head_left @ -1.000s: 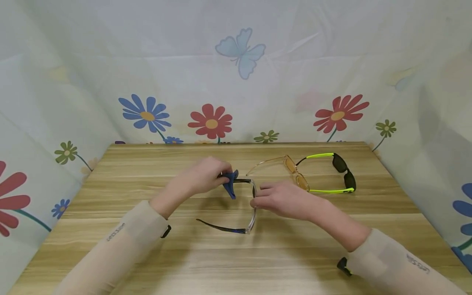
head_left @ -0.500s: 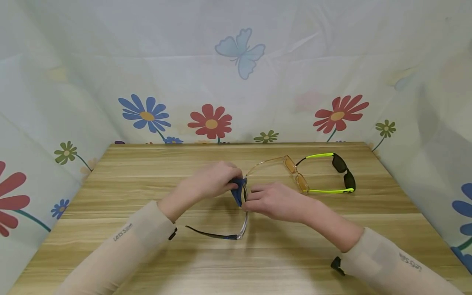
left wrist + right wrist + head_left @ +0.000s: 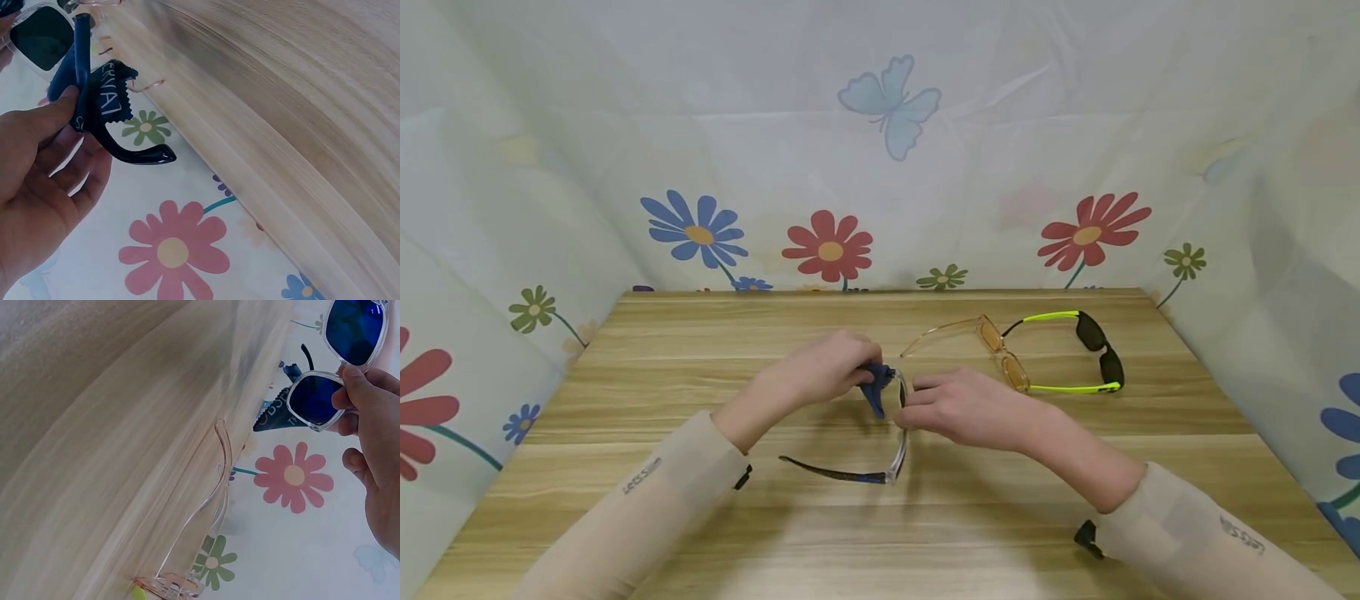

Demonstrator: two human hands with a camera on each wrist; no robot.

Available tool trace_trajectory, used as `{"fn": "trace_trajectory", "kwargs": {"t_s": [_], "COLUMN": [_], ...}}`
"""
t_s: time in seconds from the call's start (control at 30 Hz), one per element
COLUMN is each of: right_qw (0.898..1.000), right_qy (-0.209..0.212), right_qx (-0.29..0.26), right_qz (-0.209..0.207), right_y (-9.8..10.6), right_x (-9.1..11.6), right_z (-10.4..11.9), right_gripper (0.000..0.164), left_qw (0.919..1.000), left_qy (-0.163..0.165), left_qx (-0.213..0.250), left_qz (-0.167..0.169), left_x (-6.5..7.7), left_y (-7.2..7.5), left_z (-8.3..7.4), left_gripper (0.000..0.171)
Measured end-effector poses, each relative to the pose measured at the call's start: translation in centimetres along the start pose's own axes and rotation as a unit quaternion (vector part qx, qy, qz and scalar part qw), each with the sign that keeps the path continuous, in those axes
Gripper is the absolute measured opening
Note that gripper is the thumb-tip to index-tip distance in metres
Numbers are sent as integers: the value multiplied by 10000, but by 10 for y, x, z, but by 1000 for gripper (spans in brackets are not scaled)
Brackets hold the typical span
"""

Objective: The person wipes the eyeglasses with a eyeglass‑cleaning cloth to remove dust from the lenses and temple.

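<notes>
Clear-framed sunglasses [image 3: 898,458] with dark temples are held just over the table, temples unfolded toward the left. Their lenses look mirrored blue in the right wrist view. My right hand [image 3: 962,408] pinches the frame at the bridge, thumb [image 3: 354,378] against it. My left hand [image 3: 835,367] pinches a blue cleaning cloth [image 3: 874,390] folded around the far temple near the hinge. White lettering and a zigzag edge show on the cloth [image 3: 111,94] in the left wrist view, with the black temple tip [image 3: 150,154] sticking out below it.
Amber-tinted glasses [image 3: 1013,371] lie unfolded beyond my right hand. Touching or overlapping them are sunglasses with neon-yellow temples [image 3: 1075,389] and dark lenses. A wood-grain table [image 3: 775,533] lies under everything, with a flower-print curtain [image 3: 985,167] behind and at both sides.
The sunglasses and both hands have shifted slightly left and toward me. The cloth moved along the far temple to the lens edge, then back a little onto the temple by the hinge.
</notes>
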State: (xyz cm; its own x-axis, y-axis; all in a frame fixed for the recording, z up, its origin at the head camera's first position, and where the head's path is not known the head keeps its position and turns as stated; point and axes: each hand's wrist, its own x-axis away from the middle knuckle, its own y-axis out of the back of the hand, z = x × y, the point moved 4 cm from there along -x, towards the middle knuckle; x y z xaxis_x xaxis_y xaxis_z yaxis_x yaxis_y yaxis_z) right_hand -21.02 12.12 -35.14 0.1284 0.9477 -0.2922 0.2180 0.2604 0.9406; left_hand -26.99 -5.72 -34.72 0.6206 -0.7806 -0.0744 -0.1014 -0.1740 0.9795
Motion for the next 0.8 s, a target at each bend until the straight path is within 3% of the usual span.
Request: {"fn": "trace_trajectory", "kwargs": {"t_s": [0.23,0.5,0.67,0.8], "right_qw": [10000,9994,9992,9988], "right_qy": [-51,-288,-362,-446], "right_qx": [-64,-154,-172,-170], "right_qz": [31,125,20,-86], "right_y": [4,7,8,8], "right_x": [5,13,18,24], "right_z": [-3,-10,-12,-17], "right_gripper": [8,16,19,18], "left_qw": [9996,9981,9961,9952], "left_qy": [182,504,697,868], "left_qx": [199,339,528,415], "left_qz": [-26,37,69,176], "left_x": [7,18,24,31], "left_y": [-1,-2,0,-2], "left_z": [9,32,39,48], "left_gripper": [4,5,5,5]}}
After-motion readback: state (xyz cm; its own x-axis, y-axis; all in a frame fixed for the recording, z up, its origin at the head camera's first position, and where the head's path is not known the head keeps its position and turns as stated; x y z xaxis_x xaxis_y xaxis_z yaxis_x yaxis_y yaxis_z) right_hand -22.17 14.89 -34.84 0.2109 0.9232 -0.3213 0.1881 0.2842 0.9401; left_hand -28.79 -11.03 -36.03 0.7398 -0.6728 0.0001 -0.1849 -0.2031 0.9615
